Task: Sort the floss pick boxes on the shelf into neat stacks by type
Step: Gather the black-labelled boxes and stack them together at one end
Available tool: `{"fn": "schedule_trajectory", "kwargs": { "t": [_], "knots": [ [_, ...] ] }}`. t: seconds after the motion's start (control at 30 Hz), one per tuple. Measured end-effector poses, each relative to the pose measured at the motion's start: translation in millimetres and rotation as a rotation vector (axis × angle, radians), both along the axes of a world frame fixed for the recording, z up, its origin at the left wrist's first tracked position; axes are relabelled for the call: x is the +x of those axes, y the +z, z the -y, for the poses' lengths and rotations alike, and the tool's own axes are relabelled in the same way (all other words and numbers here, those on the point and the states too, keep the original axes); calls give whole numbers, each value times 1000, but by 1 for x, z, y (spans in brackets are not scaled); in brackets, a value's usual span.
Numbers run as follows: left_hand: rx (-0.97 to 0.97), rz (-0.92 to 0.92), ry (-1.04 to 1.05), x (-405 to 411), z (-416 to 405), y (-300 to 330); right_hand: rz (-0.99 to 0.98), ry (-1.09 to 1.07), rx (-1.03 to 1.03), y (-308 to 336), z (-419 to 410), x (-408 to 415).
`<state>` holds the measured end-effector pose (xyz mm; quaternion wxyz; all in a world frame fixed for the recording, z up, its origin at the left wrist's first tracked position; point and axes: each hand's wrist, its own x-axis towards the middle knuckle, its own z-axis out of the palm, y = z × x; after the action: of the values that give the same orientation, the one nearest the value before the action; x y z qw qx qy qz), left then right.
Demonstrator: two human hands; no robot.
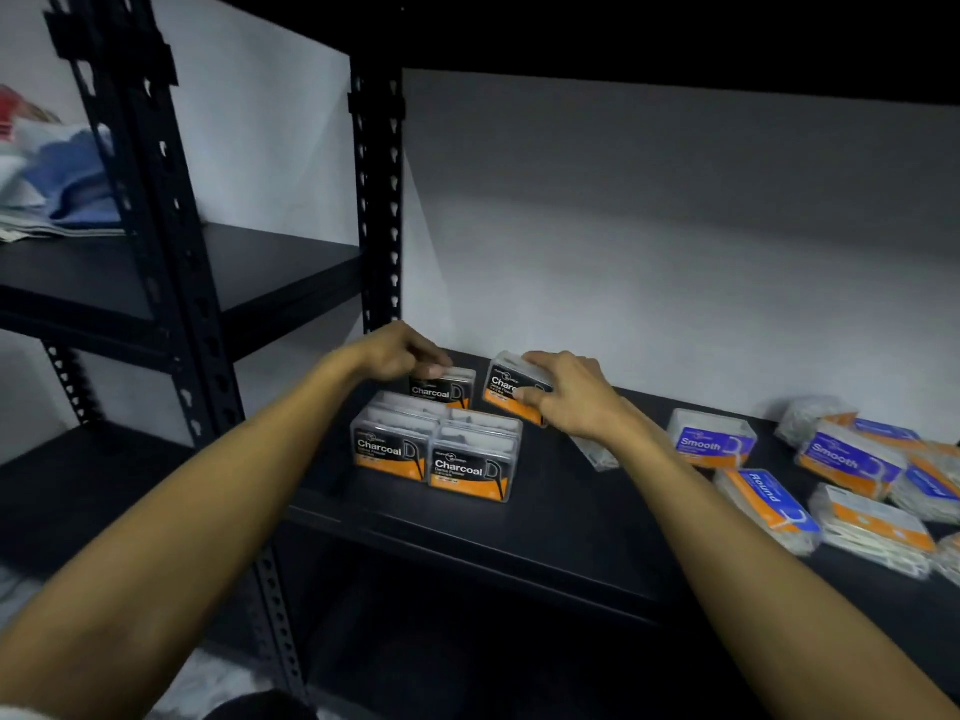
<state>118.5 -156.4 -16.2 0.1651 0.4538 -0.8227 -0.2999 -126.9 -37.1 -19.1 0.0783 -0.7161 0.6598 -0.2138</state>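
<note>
Off to my left, a heap of folded cloth (57, 179) in blue, white and red sits on the neighbouring black rack (156, 262), against a pale wall (675, 226).

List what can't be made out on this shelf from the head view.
- Back Charcoal box: top partly hidden by the left hand.
- Tilted Charcoal box: label partly covered by the right hand.
- Clear box: mostly hidden behind the right forearm; type unreadable.
- Boxes at the right edge: cut off, labels blurred.

Glossy clear plastic boxes (474, 462); matt black shelf (545, 517).
</note>
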Motion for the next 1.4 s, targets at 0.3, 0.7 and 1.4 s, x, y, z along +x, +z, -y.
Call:
{"fn": "schedule_trajectory", "kwargs": {
  "t": [0.3, 0.7, 1.4],
  "knots": [
    [72, -39, -10, 24, 5, -1, -76, 135, 254, 0, 26, 10],
    [96, -48, -18, 33, -12, 3, 106, 155, 211, -1, 23, 12],
    [29, -246, 61, 24, -53, -36, -31, 181, 417, -2, -26, 38]
  ]
}}
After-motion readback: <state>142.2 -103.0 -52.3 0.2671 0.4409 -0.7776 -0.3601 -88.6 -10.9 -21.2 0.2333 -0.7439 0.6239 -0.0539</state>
